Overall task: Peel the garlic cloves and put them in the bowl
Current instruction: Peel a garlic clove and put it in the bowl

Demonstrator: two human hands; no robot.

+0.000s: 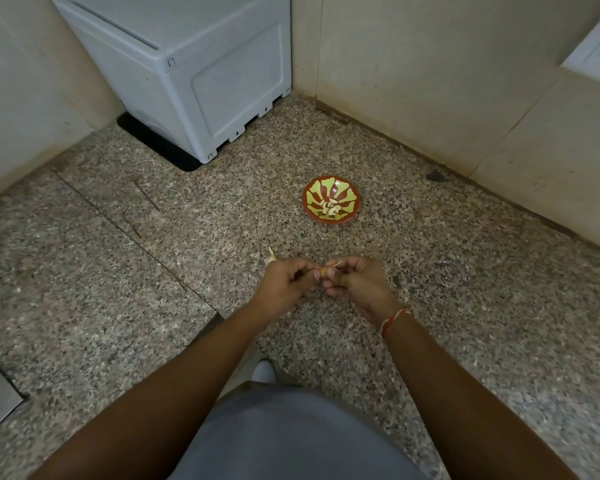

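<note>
Looking down at a speckled stone desk [118, 271] with both hands meeting around the middle of the frame. My left hand [286, 280] and right hand [355, 280] are both pinched onto one small garlic clove [324, 271] held between the fingertips, a thin strip of skin sticking up off it toward the right hand. Fingers are curled in tight on both sides, so neither hand is loose. Just up-left of the left hand there's a bit of garlic [272, 256] poking out, can't tell if it's lying on the desk or tucked in the hand. The bowl [331, 199] sits above the hands, a little right of center, well apart from them, red with yellow-green pattern, and it has a small pile of peeled cloves [331, 207] in the bottom. Big white plastic box [194, 71] fills the upper left. There's a red thread band [394, 320] on my right wrist.
</note>
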